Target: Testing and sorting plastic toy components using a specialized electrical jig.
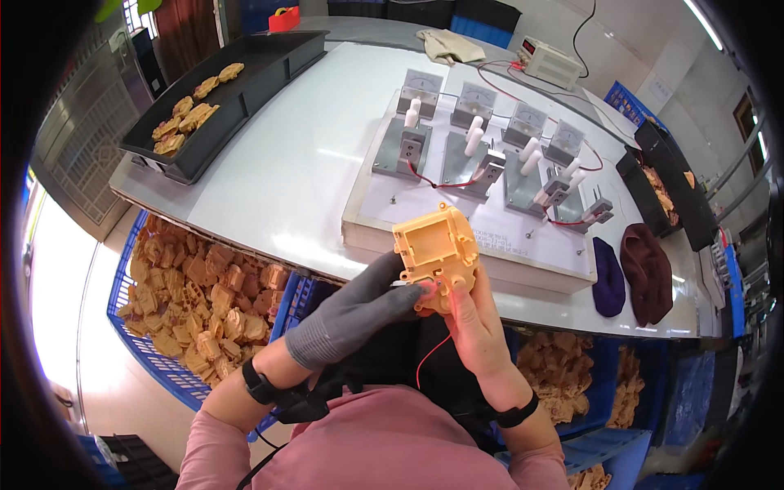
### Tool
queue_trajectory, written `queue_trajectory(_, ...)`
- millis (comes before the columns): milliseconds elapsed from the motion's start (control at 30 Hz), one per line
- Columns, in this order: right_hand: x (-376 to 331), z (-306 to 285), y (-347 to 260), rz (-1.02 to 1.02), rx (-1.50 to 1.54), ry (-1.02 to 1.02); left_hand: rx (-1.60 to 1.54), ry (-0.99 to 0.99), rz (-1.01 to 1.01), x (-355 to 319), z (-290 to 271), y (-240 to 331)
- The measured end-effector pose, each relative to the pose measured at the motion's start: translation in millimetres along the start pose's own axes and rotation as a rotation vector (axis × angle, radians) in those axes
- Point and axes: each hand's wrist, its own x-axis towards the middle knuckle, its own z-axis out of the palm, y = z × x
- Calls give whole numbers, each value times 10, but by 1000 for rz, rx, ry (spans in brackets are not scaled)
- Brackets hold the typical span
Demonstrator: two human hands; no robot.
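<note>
Between my hands, above the table's near edge, is a yellow plastic housing (433,245) with a square recess facing up. My left hand (359,304), in a grey glove with a bare thumb tip, grips its lower left side. My bare right hand (478,331) holds the lower right side, its thumb pressed on the near end. The fingers beneath the housing are mostly hidden. A thin red wire (429,359) hangs below the near end. Just beyond stands a white test board (359,216) with several panel meters (474,102), grey metal clamps and white-handled levers.
A black tray (208,159) with several yellow parts lies at far left. Blue crates (151,347) of similar parts stand below the table on both sides. Dark cloths (645,273) lie at right. A power supply (551,64) sits at the back, wired toward the board.
</note>
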Motion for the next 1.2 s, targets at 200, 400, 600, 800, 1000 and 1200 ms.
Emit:
queue_trajectory(200,98,24,-158,-478,-770,16,-79,86,147,72,-63,-156)
queue_trajectory(400,83,-256,-387,-380,-705,213,-255,312,137,194,-515,-121)
queue_trajectory(600,-2,-817,-483,-481,-558,393,-787,85,25,127,-591,65)
queue_trajectory(800,-84,-1130,-537,-511,-582,522,-800,65,32,178,-530,139)
queue_trajectory(1000,32,-996,-462,-492,-598,510,-798,51,44,203,-579,120)
queue_trajectory(1200,387,-506,-345,-434,-682,261,-694,89,78,200,-695,270)
